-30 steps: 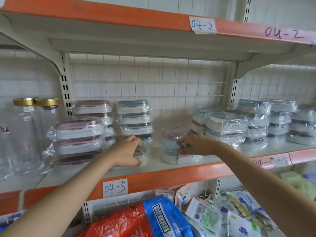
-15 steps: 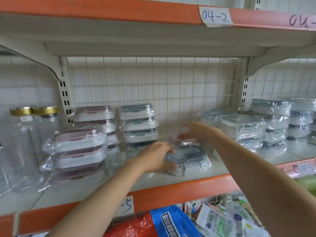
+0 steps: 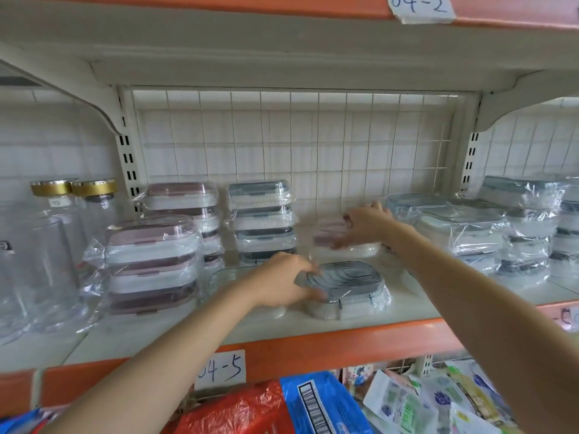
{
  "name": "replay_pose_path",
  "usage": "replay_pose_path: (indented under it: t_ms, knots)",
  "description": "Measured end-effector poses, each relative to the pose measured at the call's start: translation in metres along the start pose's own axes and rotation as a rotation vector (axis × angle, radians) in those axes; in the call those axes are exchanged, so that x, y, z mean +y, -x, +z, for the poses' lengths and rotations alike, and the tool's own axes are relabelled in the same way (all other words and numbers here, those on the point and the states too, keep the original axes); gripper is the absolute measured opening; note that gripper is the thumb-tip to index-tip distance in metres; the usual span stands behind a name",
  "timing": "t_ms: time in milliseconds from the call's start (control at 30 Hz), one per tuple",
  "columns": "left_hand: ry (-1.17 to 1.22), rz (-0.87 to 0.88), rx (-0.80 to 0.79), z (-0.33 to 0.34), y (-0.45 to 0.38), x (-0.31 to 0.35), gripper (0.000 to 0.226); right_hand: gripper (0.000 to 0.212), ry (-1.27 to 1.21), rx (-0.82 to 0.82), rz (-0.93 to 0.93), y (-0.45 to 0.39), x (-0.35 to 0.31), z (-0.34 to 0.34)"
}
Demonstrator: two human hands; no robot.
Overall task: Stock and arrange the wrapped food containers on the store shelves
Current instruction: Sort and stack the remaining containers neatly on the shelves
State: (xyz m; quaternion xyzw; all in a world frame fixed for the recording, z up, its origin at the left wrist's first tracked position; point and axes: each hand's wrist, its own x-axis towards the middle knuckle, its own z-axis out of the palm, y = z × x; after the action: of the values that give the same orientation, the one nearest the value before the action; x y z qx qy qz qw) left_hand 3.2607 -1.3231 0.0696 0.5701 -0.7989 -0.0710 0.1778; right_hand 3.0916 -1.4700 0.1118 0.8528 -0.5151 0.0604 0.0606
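Since half a second ago the right hand (image 3: pixel 365 225) has reached a little deeper and now lies over the pink-lidded wrapped container (image 3: pixel 340 238) at the back of the gap, while the left hand (image 3: pixel 283 283) stays clamped on the grey-lidded wrapped container (image 3: pixel 344 288) near the front edge of the shelf (image 3: pixel 407 311). Fingers of the left hand curl over the grey lid's left end, thumb below — a firm side grip. The right hand's fingers are spread and blurred across the pink lid; whether they pinch it or only press on it I cannot tell. The relation that matters: the grey container's long axis runs 9 to 3 o'clock, parallel to the shelf edge, and extends toward 3 o'clock from the left grip, with the pink container just behind it at about 12 o'clock. The blue-lidded stack (image 3: pixel 263 223) stands at 10 o'clock from the grey container, the pink-lidded stack (image 3: pixel 152 264) farther toward 9. The left hand is the nearer one for sliding the grey container back — likely into line under or beside the pink one.
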Motion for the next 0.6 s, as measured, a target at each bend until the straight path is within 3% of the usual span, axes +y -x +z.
replay_pose_path:
  t_ms: [67, 100, 133, 200, 300, 367, 500, 600]
  knots:
    - [0.141, 0.001, 0.135, -0.018, 0.008, 0.003, 0.026, 0.096, 0.004, 0.043, -0.015, 0.014, 0.001, -0.02]
    - [0.184, 0.0, 0.24, -0.028, 0.013, 0.004, 0.013, 0.097, -0.007, 0.059, -0.067, 0.02, -0.002, -0.027]
    - [0.195, -0.006, 0.355, -0.039, 0.017, 0.005, 0.01, 0.091, -0.02, 0.068, -0.129, 0.027, -0.008, -0.031]
    - [0.147, -0.042, 0.474, -0.057, 0.024, 0.001, 0.026, 0.078, -0.076, 0.044, -0.236, 0.039, -0.031, -0.031]
    - [0.027, -0.189, 0.201, -0.064, 0.035, -0.008, 0.082, 0.081, -0.388, -0.17, -0.303, 0.057, -0.061, -0.017]
    - [-0.023, -0.261, 0.058, -0.055, 0.041, -0.014, 0.105, 0.084, -0.642, -0.272, -0.304, 0.068, -0.062, -0.013]
    - [-0.033, -0.29, -0.023, -0.035, 0.034, -0.015, 0.113, 0.089, -0.687, -0.332, -0.223, 0.085, -0.038, -0.013]
    - [-0.078, -0.24, 0.053, -0.035, 0.028, -0.009, 0.103, 0.082, -0.506, -0.398, -0.189, 0.09, -0.027, -0.003]
